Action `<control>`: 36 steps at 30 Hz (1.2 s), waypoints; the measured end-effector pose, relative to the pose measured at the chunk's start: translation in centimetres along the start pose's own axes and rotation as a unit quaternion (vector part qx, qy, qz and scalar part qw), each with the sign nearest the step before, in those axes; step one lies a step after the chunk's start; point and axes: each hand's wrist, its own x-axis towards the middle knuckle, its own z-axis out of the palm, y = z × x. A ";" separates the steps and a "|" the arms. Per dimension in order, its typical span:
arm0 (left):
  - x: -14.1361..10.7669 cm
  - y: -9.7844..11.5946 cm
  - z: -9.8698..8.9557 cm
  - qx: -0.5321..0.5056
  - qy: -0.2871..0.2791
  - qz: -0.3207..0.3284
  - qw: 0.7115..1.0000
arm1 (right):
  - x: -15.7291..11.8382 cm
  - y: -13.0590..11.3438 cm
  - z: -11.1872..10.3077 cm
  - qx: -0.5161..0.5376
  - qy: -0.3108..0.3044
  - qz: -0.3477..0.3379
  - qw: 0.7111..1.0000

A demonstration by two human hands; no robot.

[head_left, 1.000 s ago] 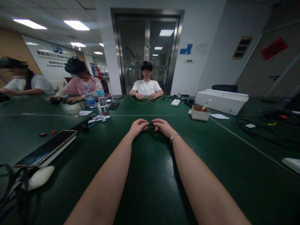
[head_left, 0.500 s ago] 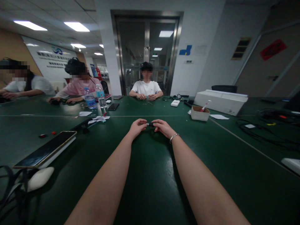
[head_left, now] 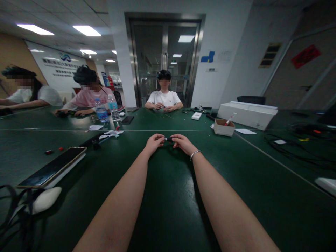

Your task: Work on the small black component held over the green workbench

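Note:
Just above the green table (head_left: 168,182), a small dark object with a silvery end (head_left: 168,139) spans the gap between my two hands. The fingers of my left hand (head_left: 154,144) pinch its silvery left end. My right hand (head_left: 183,142), with a silver bracelet at the wrist, grips the black right end between thumb and fingers. What exactly the object is, I cannot make out.
At left lie a phone on a white box (head_left: 55,168), a white rounded object (head_left: 47,200) and black straps. Two bottles (head_left: 102,111) stand farther back. A small cardboard box (head_left: 224,128), a long white box (head_left: 246,115) and cables are at right. Three people sit around.
My hands and the object between them have barely moved. Across the table, the person's hands have shifted slightly. The head of the person at far left has moved a little.

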 end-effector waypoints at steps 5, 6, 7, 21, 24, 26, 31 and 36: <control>-0.4 0.3 -0.1 0.015 -0.014 0.022 1.000 | 0.0 0.0 -0.1 0.000 -0.004 0.004 1.000; -0.4 0.3 -0.1 0.016 -0.015 0.020 1.000 | 0.1 0.0 -0.1 0.000 -0.004 0.005 1.000; -0.4 0.3 -0.1 0.015 -0.016 0.019 1.000 | 0.1 0.1 -0.1 0.000 -0.003 0.005 1.000; -0.2 0.3 -0.1 0.012 -0.013 0.006 1.000 | 0.1 0.0 0.0 0.002 -0.001 0.003 1.000; -0.2 0.1 -0.2 0.019 -0.015 0.027 0.999 | 0.1 0.1 0.0 0.007 0.000 0.008 1.000; -0.2 0.0 -0.3 0.020 -0.017 0.029 0.999 | 0.2 0.1 0.0 0.008 0.000 0.009 1.000; 0.0 -0.2 -0.2 0.020 -0.019 0.007 1.000 | 0.1 0.1 -0.1 0.003 -0.001 0.006 1.000; 0.1 -0.4 -0.2 0.027 -0.019 0.015 0.999 | 0.1 0.0 0.0 0.003 0.002 0.009 1.000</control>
